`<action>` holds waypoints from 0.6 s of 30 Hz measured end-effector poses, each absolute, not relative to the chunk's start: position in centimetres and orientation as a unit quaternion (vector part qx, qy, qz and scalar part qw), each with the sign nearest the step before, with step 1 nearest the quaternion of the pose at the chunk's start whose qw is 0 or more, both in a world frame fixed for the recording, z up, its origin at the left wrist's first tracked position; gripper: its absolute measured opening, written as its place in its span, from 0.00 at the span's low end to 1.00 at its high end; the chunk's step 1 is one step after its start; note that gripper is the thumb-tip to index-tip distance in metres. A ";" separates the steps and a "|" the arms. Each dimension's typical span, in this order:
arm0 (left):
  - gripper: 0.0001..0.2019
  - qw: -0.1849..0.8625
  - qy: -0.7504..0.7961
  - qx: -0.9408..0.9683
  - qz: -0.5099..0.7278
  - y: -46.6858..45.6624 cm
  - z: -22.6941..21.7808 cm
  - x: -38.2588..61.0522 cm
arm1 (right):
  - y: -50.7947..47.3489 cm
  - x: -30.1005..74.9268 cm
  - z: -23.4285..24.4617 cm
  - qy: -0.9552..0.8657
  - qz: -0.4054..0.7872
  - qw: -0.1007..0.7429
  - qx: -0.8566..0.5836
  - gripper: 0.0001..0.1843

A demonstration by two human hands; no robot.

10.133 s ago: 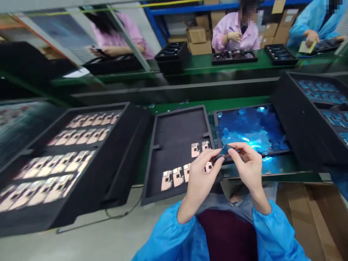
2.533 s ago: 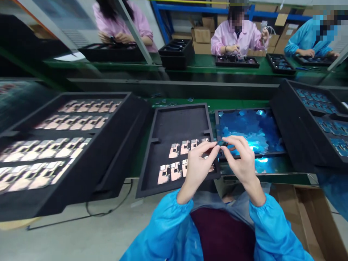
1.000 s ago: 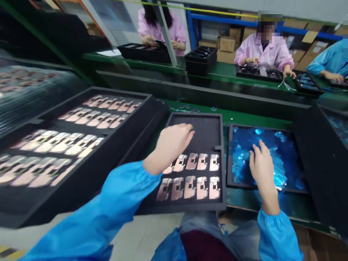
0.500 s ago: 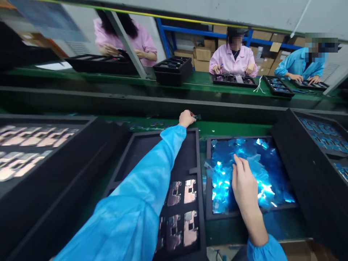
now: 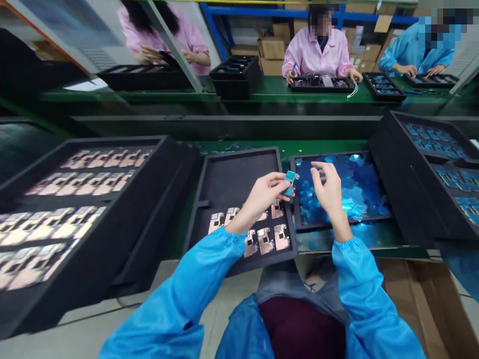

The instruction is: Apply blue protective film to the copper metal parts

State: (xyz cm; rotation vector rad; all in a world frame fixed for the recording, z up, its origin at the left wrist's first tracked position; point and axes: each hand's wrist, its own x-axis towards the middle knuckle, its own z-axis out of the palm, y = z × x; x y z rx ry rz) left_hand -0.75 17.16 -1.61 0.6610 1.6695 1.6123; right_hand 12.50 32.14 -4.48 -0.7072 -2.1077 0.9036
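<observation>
My left hand (image 5: 265, 193) is closed on a small circuit board (image 5: 291, 179), pinched at its edge, with its blue-green face showing. It hovers over the right side of a black foam tray (image 5: 243, 172). Copper-coloured circuit boards (image 5: 281, 237) lie in rows in that tray, some hidden behind my left hand and wrist. To the right, my right hand (image 5: 329, 185) hangs above a black tray heaped with shiny blue film pieces (image 5: 354, 202). Its fingers are bent and apart, and nothing shows between them.
Stacked black trays of copper-coloured boards (image 5: 86, 182) stand at the left. Another stack, with blue-covered boards (image 5: 436, 137), rises at the right. Small pieces (image 5: 232, 147) lie along the green bench behind the middle tray. Across a dark ledge (image 5: 262, 124), co-workers handle trays.
My left hand has drawn back from the far bench toward me, bringing the circuit board beside the film tray. My right hand has lifted off the films. The view has tilted down.
</observation>
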 end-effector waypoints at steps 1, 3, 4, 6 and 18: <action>0.19 0.348 0.651 0.251 0.627 16.7 -1.9 0.1 | 31.6 13.1 -4.4 -0.803 0.405 0.359 -0.252 0.18; 0.20 0.328 0.658 0.248 0.631 16.0 -2.3 1.4 | 30.3 14.2 -4.2 -0.784 0.470 0.341 -0.221 0.17; 0.20 0.319 0.660 0.252 0.632 15.7 -2.4 1.9 | 29.8 14.7 -4.1 -0.779 0.487 0.334 -0.212 0.16; 0.20 0.299 0.668 0.269 0.626 15.1 -2.5 3.0 | 28.8 15.6 -4.0 -0.767 0.516 0.323 -0.203 0.15; 0.09 0.143 0.704 0.340 0.608 13.4 -2.9 6.6 | 25.5 18.0 -4.0 -0.778 0.469 0.377 -0.180 0.12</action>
